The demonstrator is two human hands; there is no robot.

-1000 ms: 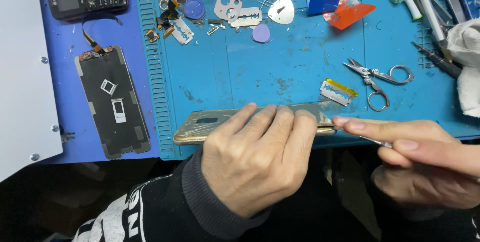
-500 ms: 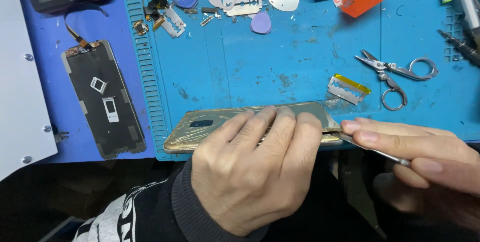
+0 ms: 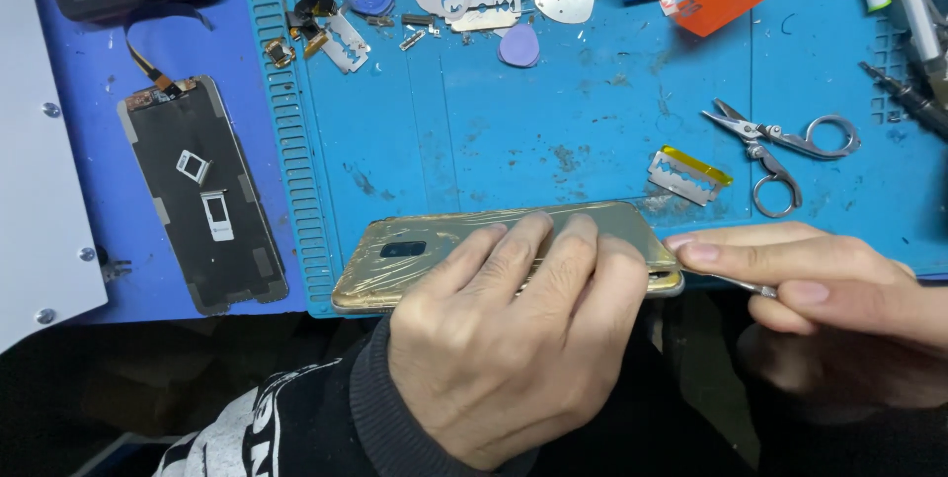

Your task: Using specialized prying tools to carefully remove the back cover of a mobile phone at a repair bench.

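Your left hand (image 3: 518,339) lies flat, grip apart, on the gold glossy phone back (image 3: 415,252). Your right hand (image 3: 820,275) at 3 o'clock, grip pinched on a thin metal pry tool (image 3: 736,283).

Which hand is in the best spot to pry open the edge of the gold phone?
The right hand, probably. It holds a thin metal tool at the right end of the gold phone. The left hand lies flat on top, pinning the phone down.
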